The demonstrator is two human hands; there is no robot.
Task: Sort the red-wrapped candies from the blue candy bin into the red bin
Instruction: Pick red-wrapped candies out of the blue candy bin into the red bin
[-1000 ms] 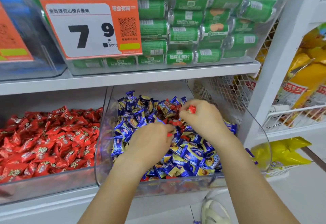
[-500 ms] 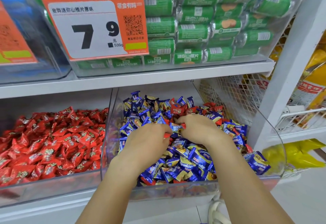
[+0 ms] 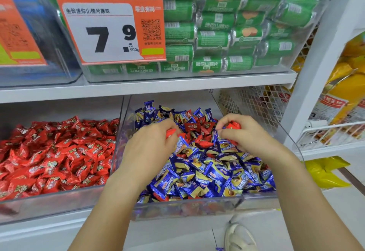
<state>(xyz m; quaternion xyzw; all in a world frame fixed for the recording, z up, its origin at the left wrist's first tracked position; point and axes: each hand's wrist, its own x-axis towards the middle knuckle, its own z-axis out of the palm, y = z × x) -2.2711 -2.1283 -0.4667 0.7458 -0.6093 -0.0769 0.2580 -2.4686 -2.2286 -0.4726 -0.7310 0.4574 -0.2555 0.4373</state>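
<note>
My left hand [image 3: 150,148] and right hand [image 3: 246,134], lifted since a moment ago, each pinch red candies [image 3: 234,126] above the blue bin's [image 3: 187,209] back; red bin [image 3: 49,205] next.

The orange price tag [image 3: 112,31] reads "7.9" per "500g".

white shelving [image 3: 150,87], pale floor [image 3: 335,197]

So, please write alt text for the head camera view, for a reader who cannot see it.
Two hands reach into a clear bin of blue candies: the left hand and right hand each hold red candies. A cluster of red candies lies between them, and the red bin sits to the left, under a shelf of green packs.
</note>
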